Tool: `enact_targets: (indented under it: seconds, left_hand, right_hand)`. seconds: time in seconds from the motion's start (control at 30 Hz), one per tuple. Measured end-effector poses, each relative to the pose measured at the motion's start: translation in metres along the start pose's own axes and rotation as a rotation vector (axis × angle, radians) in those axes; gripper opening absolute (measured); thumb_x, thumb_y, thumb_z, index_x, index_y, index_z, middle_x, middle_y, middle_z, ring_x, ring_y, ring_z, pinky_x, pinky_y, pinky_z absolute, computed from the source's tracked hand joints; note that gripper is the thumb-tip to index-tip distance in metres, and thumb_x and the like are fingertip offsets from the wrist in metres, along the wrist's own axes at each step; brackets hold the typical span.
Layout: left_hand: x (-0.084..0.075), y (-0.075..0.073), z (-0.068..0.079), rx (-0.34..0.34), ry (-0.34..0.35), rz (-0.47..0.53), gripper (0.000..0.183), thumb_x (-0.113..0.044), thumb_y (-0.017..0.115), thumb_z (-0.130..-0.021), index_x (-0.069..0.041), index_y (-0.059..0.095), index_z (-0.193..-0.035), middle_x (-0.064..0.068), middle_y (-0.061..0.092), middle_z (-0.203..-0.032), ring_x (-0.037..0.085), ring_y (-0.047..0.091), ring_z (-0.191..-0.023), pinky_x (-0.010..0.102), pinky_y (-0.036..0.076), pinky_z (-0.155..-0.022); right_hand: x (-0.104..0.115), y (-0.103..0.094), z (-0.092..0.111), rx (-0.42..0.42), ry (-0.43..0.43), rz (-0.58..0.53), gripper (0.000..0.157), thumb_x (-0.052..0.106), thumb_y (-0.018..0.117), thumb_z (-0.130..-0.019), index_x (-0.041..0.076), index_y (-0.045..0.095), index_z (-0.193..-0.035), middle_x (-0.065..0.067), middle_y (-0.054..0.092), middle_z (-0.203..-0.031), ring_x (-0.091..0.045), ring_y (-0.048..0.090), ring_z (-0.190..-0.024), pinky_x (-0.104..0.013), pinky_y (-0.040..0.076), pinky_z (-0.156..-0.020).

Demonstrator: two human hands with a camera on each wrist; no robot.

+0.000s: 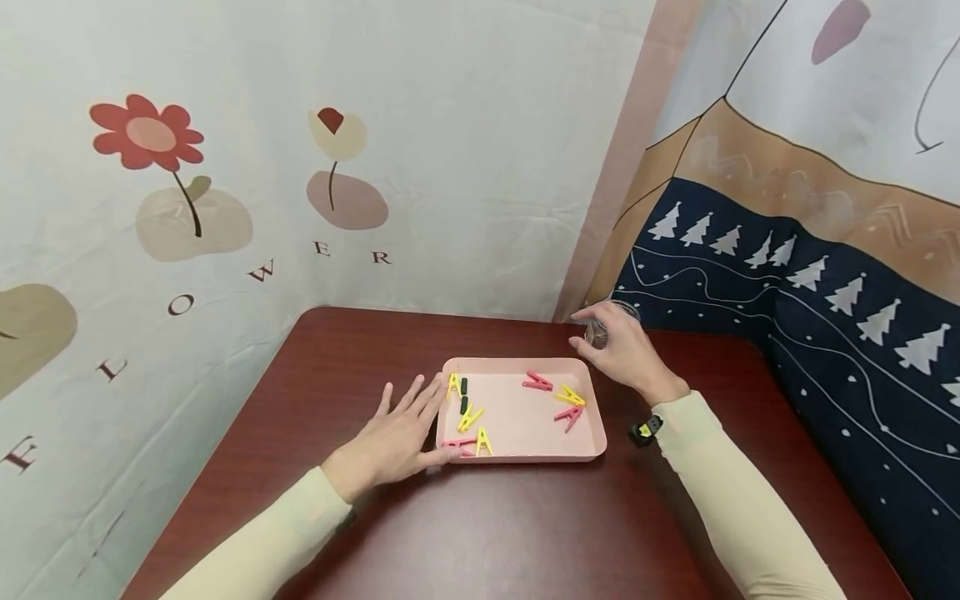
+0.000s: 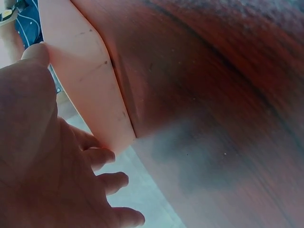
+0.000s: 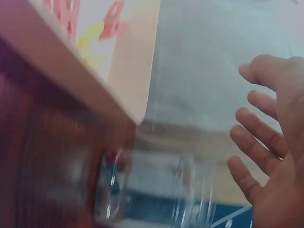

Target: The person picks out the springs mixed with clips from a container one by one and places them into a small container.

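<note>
A pink tray (image 1: 517, 450) on the table holds several small clothespins: a yellow one (image 1: 470, 417) among those along its left side and a pink one (image 1: 537, 382) among those toward the right. Dark green pieces (image 1: 464, 395) lie by the left wall. My left hand (image 1: 401, 433) touches the tray's left side, fingers spread and fairly straight; the left wrist view shows the thumb at the tray rim (image 2: 90, 61). Beyond the tray's right corner, my right hand (image 1: 626, 350) is beside a clear container (image 3: 156, 190), with its fingers parted and apart from it.
The dark red wooden table (image 1: 525, 525) reaches back to a pale curtain (image 1: 465, 167) printed with flowers and letters. A navy fabric with white trees (image 1: 810, 272) hangs along the right side. A dark band (image 1: 645, 430) is on the right wrist.
</note>
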State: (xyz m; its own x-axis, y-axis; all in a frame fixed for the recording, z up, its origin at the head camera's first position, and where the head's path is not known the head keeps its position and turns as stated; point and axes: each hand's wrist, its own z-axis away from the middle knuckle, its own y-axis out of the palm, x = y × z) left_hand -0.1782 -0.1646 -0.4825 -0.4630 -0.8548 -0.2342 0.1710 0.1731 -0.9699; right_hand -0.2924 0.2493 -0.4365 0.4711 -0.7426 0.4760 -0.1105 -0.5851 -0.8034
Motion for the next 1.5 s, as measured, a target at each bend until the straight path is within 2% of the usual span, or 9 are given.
enact_targets:
  seconds: [0.17,0.27,0.47,0.6,0.8,1.0,1.33,1.5]
  left_hand:
    - [-0.001,0.001,0.0,0.007,-0.002,-0.014,0.11,-0.075,0.065,-0.11,-0.007,0.024,-0.187,0.015,0.02,-0.197,0.049,0.024,-0.181,0.088,0.016,-0.138]
    - [-0.002,0.0,0.0,0.012,-0.004,-0.012,0.11,-0.074,0.066,-0.11,-0.006,0.024,-0.186,0.015,0.02,-0.197,0.048,0.024,-0.182,0.088,0.016,-0.138]
    - [-0.002,0.0,0.0,0.003,-0.01,-0.023,0.11,-0.075,0.064,-0.11,-0.006,0.024,-0.186,0.015,0.019,-0.197,0.048,0.024,-0.182,0.088,0.017,-0.138]
    - [-0.003,0.0,-0.001,0.0,-0.01,-0.023,0.11,-0.076,0.063,-0.11,-0.006,0.026,-0.186,0.015,0.02,-0.197,0.049,0.025,-0.181,0.088,0.018,-0.138]
    - [-0.003,0.003,0.0,-0.002,-0.008,-0.021,0.108,-0.075,0.063,-0.111,-0.007,0.026,-0.186,0.015,0.02,-0.197,0.049,0.025,-0.181,0.088,0.02,-0.137]
    - [-0.002,0.002,0.0,-0.007,-0.013,-0.009,0.112,-0.077,0.064,-0.11,-0.006,0.024,-0.186,0.014,0.019,-0.197,0.048,0.024,-0.182,0.088,0.018,-0.138]
    - [-0.004,0.0,-0.003,0.005,-0.007,-0.019,0.11,-0.074,0.066,-0.11,-0.007,0.024,-0.187,0.015,0.019,-0.197,0.049,0.023,-0.182,0.088,0.017,-0.138]
    - [-0.003,0.001,-0.001,0.002,-0.013,-0.021,0.112,-0.076,0.064,-0.11,-0.007,0.022,-0.187,0.014,0.019,-0.197,0.048,0.023,-0.182,0.088,0.017,-0.138]
  right_hand:
    - [0.024,0.015,-0.003,0.109,-0.076,-0.007,0.045,0.019,0.092,-0.102,0.01,0.078,-0.144,-0.013,0.078,-0.14,-0.036,0.072,-0.129,-0.057,0.066,-0.115]
    - [0.039,0.024,-0.007,0.195,-0.092,-0.012,0.044,0.017,0.091,-0.102,0.012,0.078,-0.144,-0.011,0.078,-0.141,-0.035,0.073,-0.131,-0.053,0.067,-0.115]
    - [0.065,0.045,-0.02,0.37,-0.176,0.036,0.043,0.023,0.087,-0.106,0.012,0.079,-0.147,-0.014,0.078,-0.142,-0.034,0.075,-0.13,-0.051,0.066,-0.113]
    - [0.075,0.062,-0.031,0.438,-0.247,0.052,0.04,0.026,0.084,-0.109,0.011,0.08,-0.146,-0.012,0.079,-0.138,-0.032,0.077,-0.125,-0.049,0.066,-0.11]
    - [0.083,0.089,-0.043,0.519,-0.304,0.061,0.038,0.019,0.082,-0.109,0.011,0.079,-0.146,-0.007,0.08,-0.135,-0.024,0.08,-0.12,-0.041,0.067,-0.104]
    - [0.092,0.108,-0.048,0.563,-0.332,0.074,0.034,0.014,0.081,-0.108,0.01,0.081,-0.141,-0.009,0.081,-0.126,-0.021,0.081,-0.11,-0.036,0.067,-0.097]
    - [0.098,0.126,-0.052,0.524,-0.28,0.235,0.029,0.026,0.079,-0.11,0.017,0.083,-0.137,0.0,0.081,-0.117,-0.012,0.076,-0.1,-0.037,0.067,-0.087]
    - [0.104,0.132,-0.052,0.505,-0.269,0.287,0.021,0.03,0.081,-0.109,0.021,0.085,-0.128,0.002,0.08,-0.111,-0.011,0.073,-0.092,-0.037,0.065,-0.078]
